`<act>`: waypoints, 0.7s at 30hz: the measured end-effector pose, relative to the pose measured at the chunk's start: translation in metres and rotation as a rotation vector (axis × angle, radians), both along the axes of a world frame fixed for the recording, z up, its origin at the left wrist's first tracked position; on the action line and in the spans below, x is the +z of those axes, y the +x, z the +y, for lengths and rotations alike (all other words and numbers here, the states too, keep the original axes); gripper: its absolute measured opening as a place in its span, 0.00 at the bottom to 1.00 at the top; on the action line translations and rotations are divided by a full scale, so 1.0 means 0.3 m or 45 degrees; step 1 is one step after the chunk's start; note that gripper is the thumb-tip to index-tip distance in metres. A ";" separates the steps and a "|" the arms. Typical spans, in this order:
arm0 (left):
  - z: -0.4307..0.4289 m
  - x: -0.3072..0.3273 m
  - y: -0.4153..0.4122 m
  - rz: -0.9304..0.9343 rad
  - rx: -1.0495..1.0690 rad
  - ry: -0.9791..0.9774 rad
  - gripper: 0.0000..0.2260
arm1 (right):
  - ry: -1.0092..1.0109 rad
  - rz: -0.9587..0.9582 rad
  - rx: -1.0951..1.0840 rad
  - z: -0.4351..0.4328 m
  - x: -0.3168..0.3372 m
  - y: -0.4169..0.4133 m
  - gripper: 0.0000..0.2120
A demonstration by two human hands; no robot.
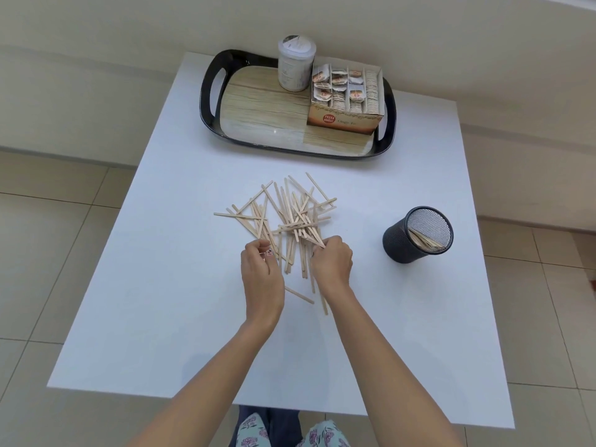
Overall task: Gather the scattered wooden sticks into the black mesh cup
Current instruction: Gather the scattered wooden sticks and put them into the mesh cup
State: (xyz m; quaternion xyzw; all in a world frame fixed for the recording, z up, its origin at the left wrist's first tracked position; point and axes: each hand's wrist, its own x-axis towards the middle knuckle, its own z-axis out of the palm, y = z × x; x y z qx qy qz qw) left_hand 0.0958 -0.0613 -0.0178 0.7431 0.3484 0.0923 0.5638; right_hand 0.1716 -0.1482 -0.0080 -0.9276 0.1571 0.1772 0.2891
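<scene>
A loose pile of thin wooden sticks [287,217] lies in the middle of the white table [161,301]. My left hand [261,272] sits at the pile's near left edge, fingers curled around a few sticks. My right hand [332,262] is at the near right edge, its fingers curled over several stick ends. Several sticks run between and under both hands. To the right stands the black mesh cup [417,234], upright, with several sticks leaning inside it.
A black-rimmed tray [258,117] with a wood-pattern base stands at the table's far side. It carries a clear lidded jar [296,62] and an open box of tea bags [346,98]. Tiled floor surrounds the table.
</scene>
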 end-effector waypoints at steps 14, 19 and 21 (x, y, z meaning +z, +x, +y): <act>-0.055 0.088 0.030 0.058 -0.196 -0.148 0.15 | 0.374 0.063 -0.211 -0.145 0.014 -0.035 0.11; -0.074 0.108 0.069 0.175 -0.373 -0.432 0.13 | 0.510 0.073 -0.271 -0.174 0.020 -0.073 0.09; -0.085 0.107 0.084 0.275 -0.450 -0.523 0.12 | 0.581 0.091 -0.296 -0.184 0.021 -0.094 0.09</act>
